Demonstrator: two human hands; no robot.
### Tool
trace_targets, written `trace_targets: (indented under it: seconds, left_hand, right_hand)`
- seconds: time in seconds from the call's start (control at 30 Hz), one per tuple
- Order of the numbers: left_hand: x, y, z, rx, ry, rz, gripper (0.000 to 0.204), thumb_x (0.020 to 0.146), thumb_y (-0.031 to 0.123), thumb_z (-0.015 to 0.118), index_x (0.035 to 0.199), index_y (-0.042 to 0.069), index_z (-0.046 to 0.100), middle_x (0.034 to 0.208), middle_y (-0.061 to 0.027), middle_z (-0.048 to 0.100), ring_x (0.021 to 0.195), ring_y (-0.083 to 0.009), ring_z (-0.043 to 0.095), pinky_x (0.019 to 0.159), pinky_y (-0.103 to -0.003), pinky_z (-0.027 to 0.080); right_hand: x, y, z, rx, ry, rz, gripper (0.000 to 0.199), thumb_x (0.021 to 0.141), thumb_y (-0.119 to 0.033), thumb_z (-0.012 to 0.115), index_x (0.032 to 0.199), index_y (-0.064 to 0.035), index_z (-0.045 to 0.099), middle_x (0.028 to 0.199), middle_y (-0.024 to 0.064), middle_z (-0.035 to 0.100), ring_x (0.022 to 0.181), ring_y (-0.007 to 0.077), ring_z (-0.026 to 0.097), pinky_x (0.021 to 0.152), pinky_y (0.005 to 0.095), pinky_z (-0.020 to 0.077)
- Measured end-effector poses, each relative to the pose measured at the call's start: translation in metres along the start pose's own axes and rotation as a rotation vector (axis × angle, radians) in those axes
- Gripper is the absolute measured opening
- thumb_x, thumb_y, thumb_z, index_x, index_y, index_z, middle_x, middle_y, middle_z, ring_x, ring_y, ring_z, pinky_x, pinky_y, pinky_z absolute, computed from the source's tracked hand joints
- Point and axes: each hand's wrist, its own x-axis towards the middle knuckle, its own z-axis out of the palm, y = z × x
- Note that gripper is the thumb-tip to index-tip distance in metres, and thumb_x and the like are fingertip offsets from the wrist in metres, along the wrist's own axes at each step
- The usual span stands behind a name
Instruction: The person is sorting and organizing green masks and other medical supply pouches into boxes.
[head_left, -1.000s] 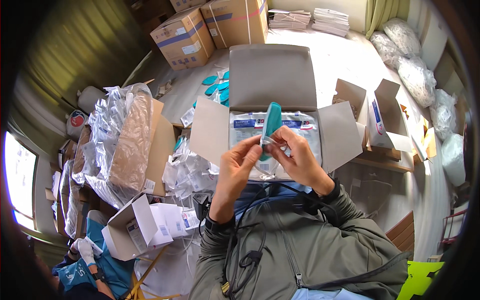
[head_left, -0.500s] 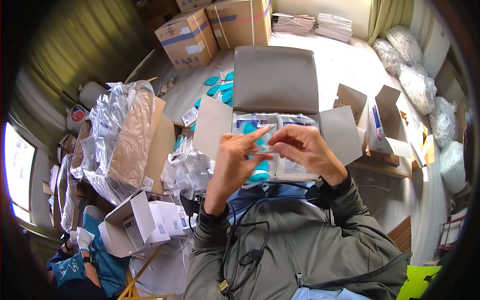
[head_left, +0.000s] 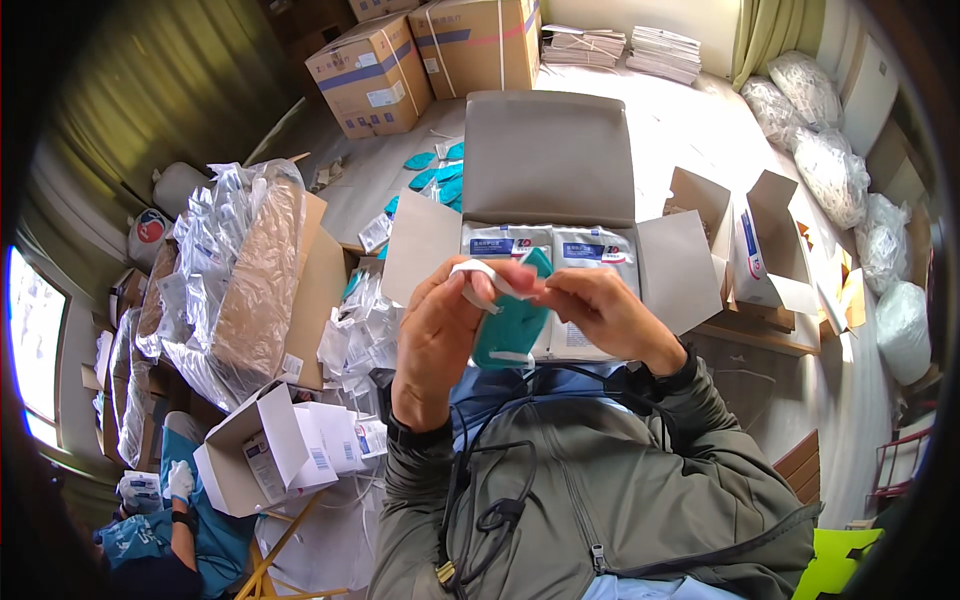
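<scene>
A folded teal face mask [head_left: 510,338] with a white elastic strap hangs between my hands, over an open box with a grey inside [head_left: 550,155]. My left hand [head_left: 428,335] is closed at the mask's left side, with the white strap [head_left: 478,268] looped around its fingers. From the other side my right hand [head_left: 618,318] pinches near the mask's upper edge; whether it grips strap or fabric is too small to tell. Below the hands, silver packets [head_left: 592,246] lie side by side in the box, partly covered by the mask and fingers.
Loose teal masks [head_left: 440,185] and clear wrappers [head_left: 360,340] lie left of the box. Smaller open cartons [head_left: 770,245] stand to the right. A large plastic-lined carton [head_left: 250,270] is at left; a co-worker's gloved hand [head_left: 181,480] shows at lower left.
The mask has risen from the box front and tilted between my hands. My left hand has turned, and the strap now loops around its fingers. The co-worker's hands have shifted around a packet.
</scene>
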Motion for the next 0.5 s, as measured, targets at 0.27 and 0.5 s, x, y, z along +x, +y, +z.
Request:
trace_targets:
  seconds: [0.27,0.5]
  left_hand:
    - [-0.016,-0.014,0.020,1.219,-0.219,0.074,0.023,0.084,0.009,0.058,0.106,0.003,0.062,0.073,-0.0117,0.057,0.059,-0.0249,0.050,0.062,-0.031,0.036]
    - [-0.040,-0.009,0.047,1.142,-0.436,-0.120,0.033,0.081,0.021,0.065,0.058,0.006,0.049,0.051,-0.0067,0.043,0.047,-0.0222,0.039,0.057,-0.032,0.026]
  right_hand:
    - [-0.022,-0.017,-0.008,-0.449,-0.144,-0.343,0.015,0.081,-0.009,0.057,0.081,0.0036,0.049,0.083,0.0138,0.053,0.063,0.0282,0.055,0.052,0.0355,0.0466]
    - [-0.061,-0.065,-0.046,-0.694,-0.559,-0.463,0.015,0.074,-0.009,0.058,0.076,0.0023,0.049,0.069,0.0081,0.043,0.058,0.0178,0.051,0.046,0.0298,0.0448]
